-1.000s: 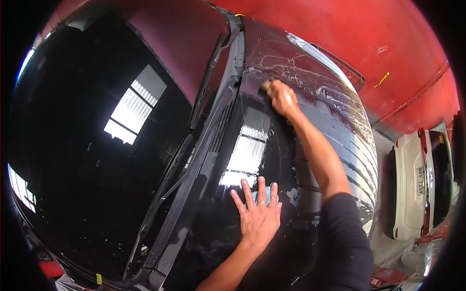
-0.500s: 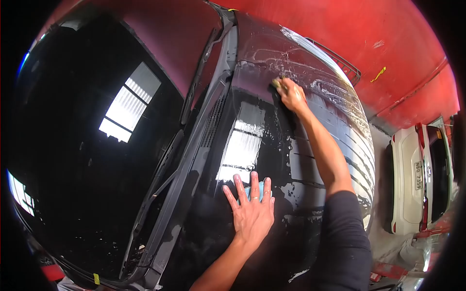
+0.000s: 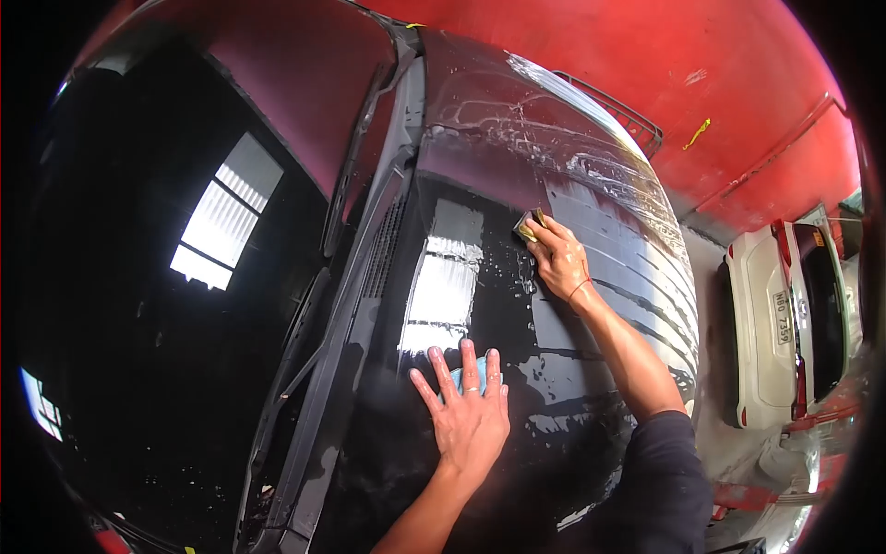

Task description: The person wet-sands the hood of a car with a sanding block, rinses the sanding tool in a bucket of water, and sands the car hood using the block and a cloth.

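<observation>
The wet black hood [image 3: 572, 369] of a car lies under both of my hands. My left hand [image 3: 471, 425] rests flat on it with the fingers spread, and a light blue pad [image 3: 482, 373] shows between and beneath them. Farther up the hood, my right hand [image 3: 560, 261] is closed on a small yellow-and-dark sponge [image 3: 529, 224], which touches the surface. Water droplets and streaks mark the paint around the sponge. Soapy film [image 3: 609, 175] covers the hood's far and right parts.
To the left is the dark windshield [image 3: 120, 323], with wiper arms [image 3: 300, 346] along its base. A red wall [image 3: 738, 65] stands beyond the hood, and a dark metal rack [image 3: 618, 106] is near its edge. A white car [image 3: 761, 323] is parked at the right.
My right hand has drawn the sponge back along the hood, closer to my left hand. My left hand stays spread over the blue pad. The camera view has shifted slightly.
</observation>
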A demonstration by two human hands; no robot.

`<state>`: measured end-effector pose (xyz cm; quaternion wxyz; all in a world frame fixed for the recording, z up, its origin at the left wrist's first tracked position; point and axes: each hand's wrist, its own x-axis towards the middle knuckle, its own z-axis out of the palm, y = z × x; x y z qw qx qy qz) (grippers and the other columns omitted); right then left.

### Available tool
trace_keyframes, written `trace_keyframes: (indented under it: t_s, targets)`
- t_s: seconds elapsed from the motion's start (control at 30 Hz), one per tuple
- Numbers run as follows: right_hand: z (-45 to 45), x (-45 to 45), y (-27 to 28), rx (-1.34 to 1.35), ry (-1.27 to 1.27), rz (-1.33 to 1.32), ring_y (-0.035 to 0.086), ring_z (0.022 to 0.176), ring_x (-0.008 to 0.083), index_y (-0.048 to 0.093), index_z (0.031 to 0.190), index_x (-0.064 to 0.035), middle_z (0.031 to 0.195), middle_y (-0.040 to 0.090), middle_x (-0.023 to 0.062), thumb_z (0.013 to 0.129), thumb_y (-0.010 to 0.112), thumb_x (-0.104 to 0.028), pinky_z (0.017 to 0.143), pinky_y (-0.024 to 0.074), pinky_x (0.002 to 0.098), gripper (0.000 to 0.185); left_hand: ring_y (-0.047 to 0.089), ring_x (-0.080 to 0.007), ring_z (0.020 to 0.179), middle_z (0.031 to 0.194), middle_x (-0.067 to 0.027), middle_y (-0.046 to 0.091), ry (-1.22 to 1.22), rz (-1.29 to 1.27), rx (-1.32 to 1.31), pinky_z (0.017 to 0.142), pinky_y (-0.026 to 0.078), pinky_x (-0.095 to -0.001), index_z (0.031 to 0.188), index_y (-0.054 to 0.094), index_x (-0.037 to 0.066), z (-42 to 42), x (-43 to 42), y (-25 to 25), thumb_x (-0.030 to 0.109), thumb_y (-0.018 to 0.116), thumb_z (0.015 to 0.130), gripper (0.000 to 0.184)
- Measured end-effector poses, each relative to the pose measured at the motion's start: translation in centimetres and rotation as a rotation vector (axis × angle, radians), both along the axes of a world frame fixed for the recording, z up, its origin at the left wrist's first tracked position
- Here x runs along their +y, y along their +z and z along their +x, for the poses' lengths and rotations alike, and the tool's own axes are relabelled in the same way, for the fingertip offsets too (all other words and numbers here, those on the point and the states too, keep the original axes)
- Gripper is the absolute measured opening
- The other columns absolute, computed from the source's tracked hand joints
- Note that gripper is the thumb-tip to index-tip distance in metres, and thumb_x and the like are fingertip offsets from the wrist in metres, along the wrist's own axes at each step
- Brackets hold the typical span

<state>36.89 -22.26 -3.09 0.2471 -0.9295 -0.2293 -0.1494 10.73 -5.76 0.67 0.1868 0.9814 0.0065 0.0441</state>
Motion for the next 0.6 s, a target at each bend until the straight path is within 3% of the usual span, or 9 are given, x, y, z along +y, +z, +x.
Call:
trace_keyframes:
  t_s: [0.03,0.1,0.17,0.2,0.4,0.5,0.53,0.6]
  targets:
    - [0.7,0.4,1.4,0.080,-0.010,-0.055,0.059,0.121,0.0372,0.068,0.131,-0.0160,0.131,0.063,0.0158,0.090,0.071,-0.020,0.108,0.0441,0.0481,0.041,0.016,-0.0592,0.146,0.159,-0.0214,0.035,0.008,0.002,0.002,0.114,0.004,-0.0761,0.148,0.052,0.014,0.2,0.0,0.0,0.035,0.052,0.101,0.051]
    - [7.3,1.0,-0.4,-0.020,-0.183,-0.036,0.056,0.120,0.0414,0.069,0.129,-0.0169,0.126,0.063,0.0207,0.092,0.068,-0.028,0.101,0.0467,0.0492,0.038,0.015,-0.0595,0.147,0.160,-0.0213,0.035,0.008,0.015,0.004,0.114,0.004,-0.0760,0.148,0.052,0.014,0.3,0.0,-0.1,0.035,0.053,0.101,0.052]
    - [14.4,2.1,0.6,0.176,-0.329,-0.122,0.058,0.114,0.0410,0.071,0.122,-0.0198,0.117,0.063,0.0222,0.094,0.064,-0.036,0.096,0.0478,0.0510,0.033,0.015,-0.0596,0.146,0.159,-0.0214,0.035,0.013,0.023,0.008,0.114,0.004,-0.0761,0.148,0.052,0.014,0.5,0.0,0.0,0.035,0.053,0.101,0.052]
    - [14.7,2.9,0.1,0.032,-0.413,-0.070,0.058,0.110,0.0409,0.072,0.118,-0.0183,0.115,0.063,0.0228,0.093,0.065,-0.036,0.093,0.0478,0.0517,0.031,0.016,-0.0597,0.146,0.159,-0.0215,0.035,0.013,0.018,0.015,0.114,0.004,-0.0761,0.148,0.052,0.014,0.3,-0.1,0.1,0.035,0.053,0.100,0.052]
    - [1.9,-2.2,-1.9,-0.091,-0.176,-0.032,0.056,0.106,0.0394,0.071,0.120,-0.0147,0.115,0.059,0.0222,0.091,0.069,-0.027,0.092,0.0467,0.0501,0.032,0.017,-0.0598,0.146,0.159,-0.0216,0.035,0.007,0.027,0.001,0.114,0.007,-0.0769,0.145,0.055,0.012,0.5,-0.2,0.5,0.031,0.059,0.097,0.051]
    - [9.4,-0.4,-0.5,0.009,-0.395,-0.076,0.057,0.109,0.0401,0.073,0.116,-0.0178,0.113,0.062,0.0208,0.092,0.066,-0.033,0.095,0.0479,0.0498,0.029,0.017,-0.0593,0.146,0.159,-0.0213,0.034,0.013,0.065,-0.006,0.114,0.008,-0.0770,0.144,0.056,0.012,0.4,-0.3,0.3,0.031,0.059,0.097,0.051]
    - [12.8,0.0,-0.3,0.021,-0.432,-0.060,0.059,0.108,0.0409,0.072,0.122,-0.0161,0.111,0.064,0.0226,0.093,0.063,-0.038,0.093,0.0490,0.0500,0.037,0.017,-0.0593,0.146,0.159,-0.0213,0.034,0.021,0.072,-0.008,0.114,0.008,-0.0770,0.144,0.056,0.012,0.6,-0.3,0.1,0.031,0.059,0.097,0.051]
    - [15.1,0.4,-1.6,-0.113,-0.465,-0.064,0.061,0.104,0.0416,0.073,0.119,-0.0157,0.107,0.065,0.0235,0.092,0.063,-0.038,0.091,0.0492,0.0511,0.037,0.018,-0.0591,0.146,0.158,-0.0213,0.034,0.008,0.077,-0.017,0.114,0.008,-0.0772,0.144,0.056,0.013,0.4,-0.3,0.2,0.031,0.059,0.097,0.051]
